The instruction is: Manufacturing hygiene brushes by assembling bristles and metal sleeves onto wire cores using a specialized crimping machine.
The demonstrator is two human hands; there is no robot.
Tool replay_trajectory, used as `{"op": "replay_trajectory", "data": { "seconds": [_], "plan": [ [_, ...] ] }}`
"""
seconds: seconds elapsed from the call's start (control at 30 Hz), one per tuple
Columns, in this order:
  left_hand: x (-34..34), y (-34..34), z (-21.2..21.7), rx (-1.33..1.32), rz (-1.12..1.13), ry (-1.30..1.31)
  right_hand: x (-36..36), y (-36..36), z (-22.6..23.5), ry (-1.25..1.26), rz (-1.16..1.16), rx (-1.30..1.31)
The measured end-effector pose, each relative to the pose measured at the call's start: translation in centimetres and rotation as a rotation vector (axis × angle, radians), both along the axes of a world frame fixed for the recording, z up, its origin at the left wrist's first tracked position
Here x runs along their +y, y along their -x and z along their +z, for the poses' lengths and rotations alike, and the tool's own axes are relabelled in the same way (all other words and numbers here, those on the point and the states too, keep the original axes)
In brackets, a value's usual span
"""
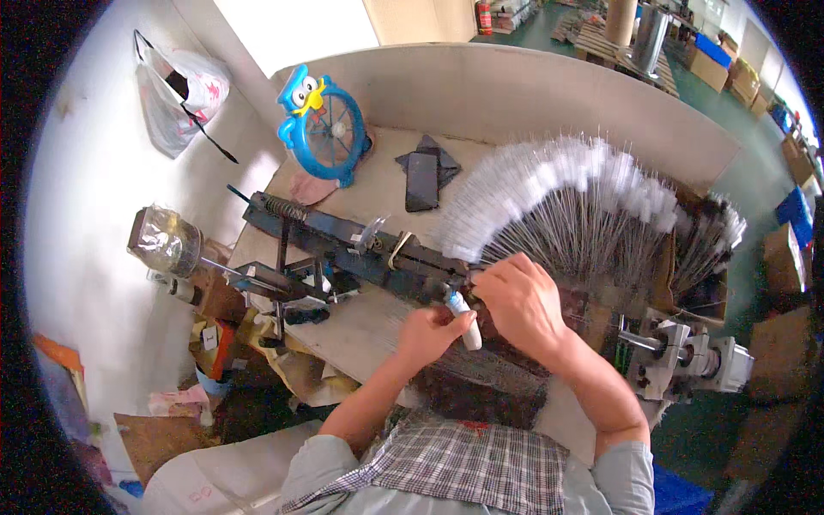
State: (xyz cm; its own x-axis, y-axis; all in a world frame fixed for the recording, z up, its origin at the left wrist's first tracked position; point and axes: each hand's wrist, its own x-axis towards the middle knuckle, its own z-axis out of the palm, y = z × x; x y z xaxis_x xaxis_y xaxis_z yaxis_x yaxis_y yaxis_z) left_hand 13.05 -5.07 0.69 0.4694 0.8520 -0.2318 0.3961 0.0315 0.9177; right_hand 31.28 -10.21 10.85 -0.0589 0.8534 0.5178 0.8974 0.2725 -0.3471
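Note:
My left hand [427, 336] is closed at the near side of a dark bench fixture [403, 262]. Its thumb presses against a short white cylindrical piece [469, 331] with a bluish end. Just right of it, my right hand [525, 305] is closed with the fingertips pinched together at the fixture's end. What those fingertips hold is hidden. Beyond my right hand, a big fanned bundle of thin wire-stemmed brushes [592, 184] with white bristle heads lies on the bench.
A darker brush bundle [708, 240] sits in a box at the right. A metal motor unit [695, 356] stands at the right edge. A blue cartoon fan [330, 133] and a phone [421, 182] are behind the fixture. A clear-covered motor [167, 240] juts out left.

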Motion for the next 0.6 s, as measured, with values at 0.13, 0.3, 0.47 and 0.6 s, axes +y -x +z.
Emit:
{"op": "replay_trajectory", "data": {
  "seconds": [0.13,0.3,0.47,0.6],
  "plan": [
    [-2.3,-2.5,2.8,-0.475,0.209,0.369,-4.8,-0.7,-2.7,-0.025,0.127,0.068],
    [-2.1,-3.2,0.7,-0.061,0.06,0.079,-4.4,-0.9,-7.1,0.052,0.005,0.143],
    [-0.4,-1.7,2.7,0.246,-0.148,-0.101,-1.7,0.0,-7.9,0.257,-0.176,0.032],
    [0.9,3.7,-0.7,-0.267,0.258,0.174,-3.2,-0.6,-7.4,0.284,-0.139,0.158]
  ]
}}
